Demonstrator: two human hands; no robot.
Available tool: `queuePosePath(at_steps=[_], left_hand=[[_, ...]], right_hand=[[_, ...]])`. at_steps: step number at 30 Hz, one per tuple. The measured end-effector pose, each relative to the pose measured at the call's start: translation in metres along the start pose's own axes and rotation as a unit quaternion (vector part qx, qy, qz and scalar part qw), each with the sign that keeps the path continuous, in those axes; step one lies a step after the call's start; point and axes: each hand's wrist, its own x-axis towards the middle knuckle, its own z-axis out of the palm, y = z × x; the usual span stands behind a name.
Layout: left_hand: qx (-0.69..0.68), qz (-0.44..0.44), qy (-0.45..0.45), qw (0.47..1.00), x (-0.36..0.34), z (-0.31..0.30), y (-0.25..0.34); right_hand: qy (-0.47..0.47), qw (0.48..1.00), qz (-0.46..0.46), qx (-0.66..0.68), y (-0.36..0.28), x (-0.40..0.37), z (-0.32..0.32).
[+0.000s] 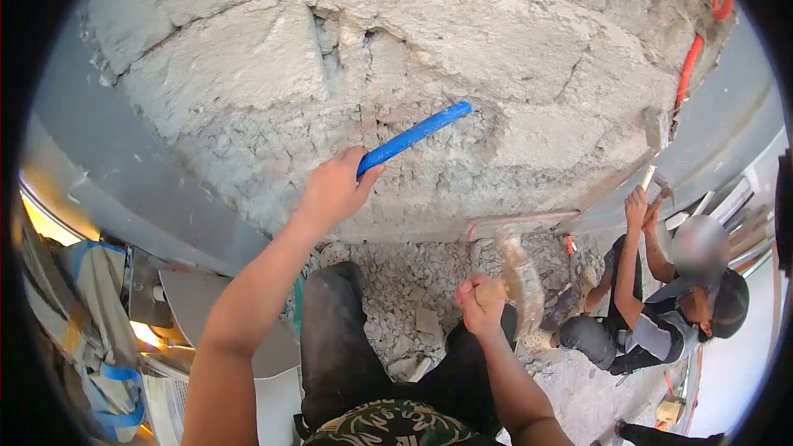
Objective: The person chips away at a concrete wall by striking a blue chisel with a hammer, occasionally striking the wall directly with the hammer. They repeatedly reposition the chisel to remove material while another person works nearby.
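My left hand (332, 192) is wrapped round the lower end of a blue chisel (420, 137). The chisel slants up to the right, its far end at the broken face of the concrete wall (562, 128). Lower down, in front of my right thigh, my right hand (481, 306) grips a hammer (522, 285) by its short wooden handle. The hammer's dusty metal head stands apart from the chisel, over the rubble.
Broken rubble (405, 301) covers the floor between my legs and the wall. At right a co-worker (652, 322) crouches, holding tools against the wall. An orange conduit (690, 66) runs down the wall's right side. Sacks (111, 347) and boards lie at left.
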Motion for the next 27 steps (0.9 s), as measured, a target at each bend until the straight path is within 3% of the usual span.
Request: queuePosePath(at_steps=[1,3,6,8,11,15,17,21,23,27], left_hand=[[-0.013,0.013,0.001,1.000,0.003,0.004,-0.005],[-0.030,0.024,-0.001,0.999,0.007,0.010,-0.010],[-0.048,0.004,-0.026,0.998,0.013,0.004,-0.009],[-0.102,-0.044,-0.098,0.989,0.016,-0.006,-0.007],[-0.169,-0.078,-0.129,0.974,0.021,-0.010,-0.013],[-0.161,-0.067,-0.112,0.978,0.029,-0.024,-0.010],[-0.122,-0.097,-0.127,0.979,0.033,-0.026,-0.009],[-0.098,-0.060,-0.130,0.985,0.040,-0.032,-0.018],[-0.077,-0.078,-0.149,0.983,0.043,-0.035,-0.016],[-0.063,-0.072,-0.155,0.983,0.043,-0.040,-0.009]], right_hand=[[0.024,0.993,0.022,0.116,-0.001,0.010,0.005],[0.020,0.998,0.004,0.062,-0.007,0.030,0.007],[0.040,0.987,0.054,0.143,-0.035,0.053,0.015],[0.048,0.981,0.079,0.170,-0.051,0.061,0.012],[0.012,0.997,0.045,0.060,-0.067,0.065,-0.009],[0.022,0.998,0.050,0.028,-0.114,0.089,-0.023],[-0.005,0.994,-0.021,0.106,-0.130,0.100,-0.024],[0.025,0.971,-0.090,0.222,-0.182,0.118,-0.002],[0.101,0.918,-0.204,0.324,-0.206,0.126,0.007],[0.111,0.900,-0.218,0.361,-0.200,0.132,0.019]])
